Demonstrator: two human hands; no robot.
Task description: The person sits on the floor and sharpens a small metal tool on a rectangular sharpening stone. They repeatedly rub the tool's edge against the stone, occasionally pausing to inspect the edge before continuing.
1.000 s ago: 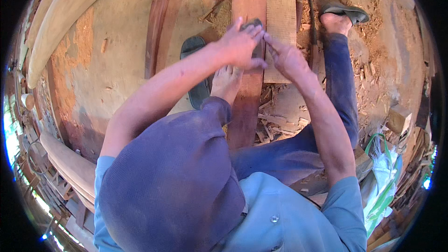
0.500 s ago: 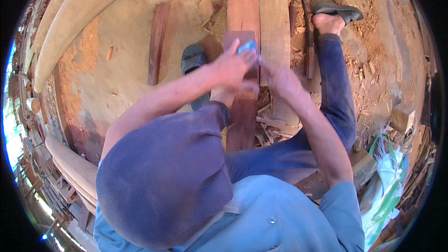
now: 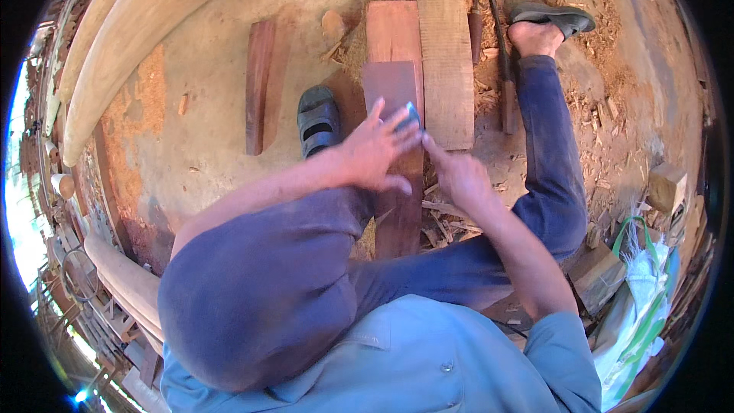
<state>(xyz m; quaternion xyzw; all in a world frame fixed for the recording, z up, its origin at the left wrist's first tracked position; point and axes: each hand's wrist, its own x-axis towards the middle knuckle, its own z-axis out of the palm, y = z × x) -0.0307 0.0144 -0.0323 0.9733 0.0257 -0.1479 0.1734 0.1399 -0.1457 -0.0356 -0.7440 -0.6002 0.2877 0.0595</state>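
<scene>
My left hand [image 3: 375, 149] is over a flat reddish-brown wood piece [image 3: 388, 76], its thumb and fingers spread. A small blue object [image 3: 414, 115], its kind unclear, shows at those fingertips by the piece's right edge. From the right, my right hand [image 3: 462, 180] stretches its index finger to that same edge, just below the blue object. Its other fingers are curled, and whatever they may hold is hidden. The flat piece lies on a longer reddish plank [image 3: 394, 27] that runs back toward my legs.
A wide pale board [image 3: 447, 53] lies right of the plank. Beyond it are a long-handled tool [image 3: 507, 103] and scattered shavings. A dark wood strip [image 3: 260, 88] lies left, beyond my sandal [image 3: 318, 118]. A white-green sack [image 3: 638, 313] stands at lower right, and curved timbers [image 3: 153, 23] upper left.
My left hand has drawn back toward me along the wood with the blue object, its fingers spreading wider. The right hand has also come slightly nearer. The whole view has shifted a little.
</scene>
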